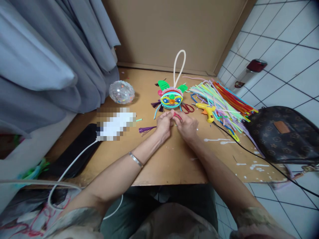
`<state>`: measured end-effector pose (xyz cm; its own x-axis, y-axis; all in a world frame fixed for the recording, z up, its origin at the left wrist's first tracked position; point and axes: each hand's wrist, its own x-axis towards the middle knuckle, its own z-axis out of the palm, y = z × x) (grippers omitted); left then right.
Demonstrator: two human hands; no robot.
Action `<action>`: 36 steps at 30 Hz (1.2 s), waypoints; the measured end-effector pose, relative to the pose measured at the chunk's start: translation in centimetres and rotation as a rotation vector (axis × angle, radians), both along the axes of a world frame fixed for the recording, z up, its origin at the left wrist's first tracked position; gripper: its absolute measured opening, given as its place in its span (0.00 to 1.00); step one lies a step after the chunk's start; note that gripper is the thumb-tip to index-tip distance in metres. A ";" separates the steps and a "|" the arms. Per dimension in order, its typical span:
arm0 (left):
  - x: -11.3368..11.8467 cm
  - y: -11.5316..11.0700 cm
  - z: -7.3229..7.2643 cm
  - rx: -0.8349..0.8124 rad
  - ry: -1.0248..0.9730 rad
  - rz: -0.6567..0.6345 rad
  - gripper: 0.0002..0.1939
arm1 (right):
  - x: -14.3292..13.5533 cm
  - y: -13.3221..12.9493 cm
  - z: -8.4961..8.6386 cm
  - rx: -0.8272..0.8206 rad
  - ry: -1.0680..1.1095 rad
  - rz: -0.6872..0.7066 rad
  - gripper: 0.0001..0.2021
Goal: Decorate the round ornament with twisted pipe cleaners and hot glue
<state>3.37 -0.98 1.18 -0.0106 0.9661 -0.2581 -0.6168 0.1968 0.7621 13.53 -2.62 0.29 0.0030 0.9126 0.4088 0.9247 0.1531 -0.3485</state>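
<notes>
My left hand [164,124] and my right hand [186,125] meet over the middle of the table, fingertips pinched on a small red-pink piece [176,115] between them. Just beyond them sits a colourful animal-head ornament [171,99] with green ears and a white loop [179,68] standing up behind it. Red-handled scissors [187,108] lie at its right side, their blades hidden. Dark purple tassels [157,105] are at its left. Another purple tassel [147,129] rests left of my left hand.
A yellow glue gun [208,111] with a black cord lies right, beside a pile of coloured pipe cleaners [224,99]. Farther right is a brown bag [286,136]. At left are a clear ball [122,92], a blurred white object [117,124] with a cable, and a black slab [74,152].
</notes>
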 end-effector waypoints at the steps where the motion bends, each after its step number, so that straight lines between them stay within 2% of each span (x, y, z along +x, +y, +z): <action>1: 0.0 0.0 0.1 -0.008 -0.013 -0.005 0.22 | 0.1 0.1 -0.1 0.018 0.012 0.010 0.15; 5: 0.0 0.0 0.2 -0.031 -0.022 -0.036 0.22 | 1.0 0.7 -0.4 0.084 0.117 0.070 0.14; 9: -0.5 0.7 0.0 0.001 0.026 -0.097 0.22 | 2.1 1.5 -0.4 0.052 0.376 0.219 0.13; 12: -1.4 1.4 -0.1 0.035 0.094 -0.191 0.25 | 2.5 2.0 -0.3 0.022 0.573 0.338 0.13; 15: -2.2 1.9 0.1 0.120 0.153 -0.329 0.27 | 2.7 2.2 -0.3 0.014 0.622 0.380 0.14; 18: -2.8 2.0 0.3 0.214 0.190 -0.383 0.26 | 2.8 2.1 -0.3 0.009 0.592 0.404 0.15; 23: -2.9 2.2 0.0 0.265 0.233 -0.251 0.21 | 2.7 1.5 0.6 -0.001 0.412 0.416 0.17; 30: -2.0 1.9 -0.5 0.301 0.260 -0.108 0.19 | 1.8 0.2 2.5 0.005 -0.084 0.121 0.17; 36: -0.9 1.5 -1.4 0.287 0.199 0.038 0.20 | -0.1 -0.5 1.7 -0.038 -0.205 0.023 0.18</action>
<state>2.44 0.56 -0.19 -0.0707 0.9969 0.0352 -0.4538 -0.0636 0.8889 13.45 -3.13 1.98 -0.0981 0.9264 0.3637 0.9733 0.1655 -0.1592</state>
